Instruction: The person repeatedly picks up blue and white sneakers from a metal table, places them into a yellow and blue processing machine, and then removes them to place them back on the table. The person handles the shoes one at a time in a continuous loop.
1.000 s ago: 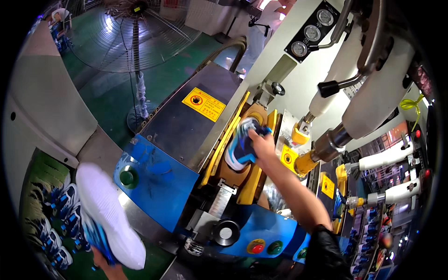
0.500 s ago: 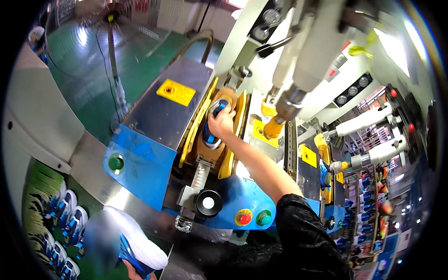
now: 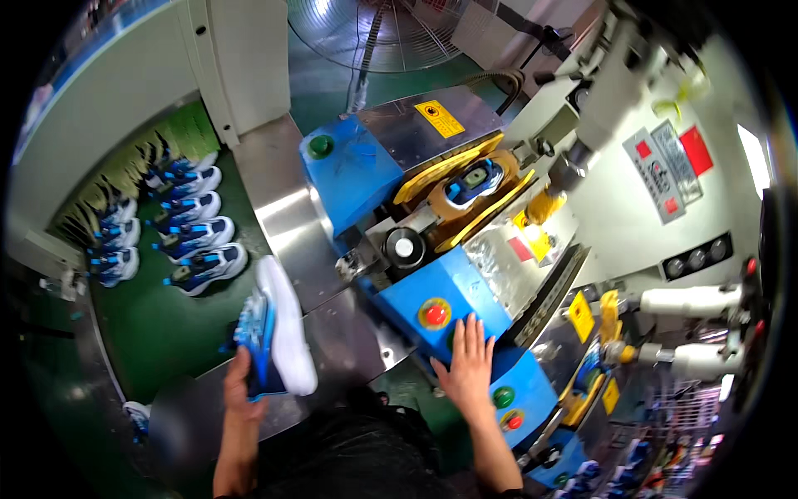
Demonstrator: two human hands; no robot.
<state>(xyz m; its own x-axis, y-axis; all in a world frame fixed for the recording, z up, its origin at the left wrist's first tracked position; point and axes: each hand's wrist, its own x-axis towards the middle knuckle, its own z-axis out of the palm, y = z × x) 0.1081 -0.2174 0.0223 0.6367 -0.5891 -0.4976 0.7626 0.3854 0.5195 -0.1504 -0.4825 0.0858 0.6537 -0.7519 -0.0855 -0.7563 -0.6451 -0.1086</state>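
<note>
White-soled sneaker (image 3: 283,328), grasped upright by the left hand (image 3: 241,387), is left of the blue control panel (image 3: 470,283); the right hand (image 3: 470,374), gripping nothing, lies palm down at that panel's near edge, and beyond the panel a second shoe (image 3: 475,180) sits between yellow side pads (image 3: 440,170).

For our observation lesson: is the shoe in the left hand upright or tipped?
Tipped: the shoe has its white sole at right, not underneath.
</note>
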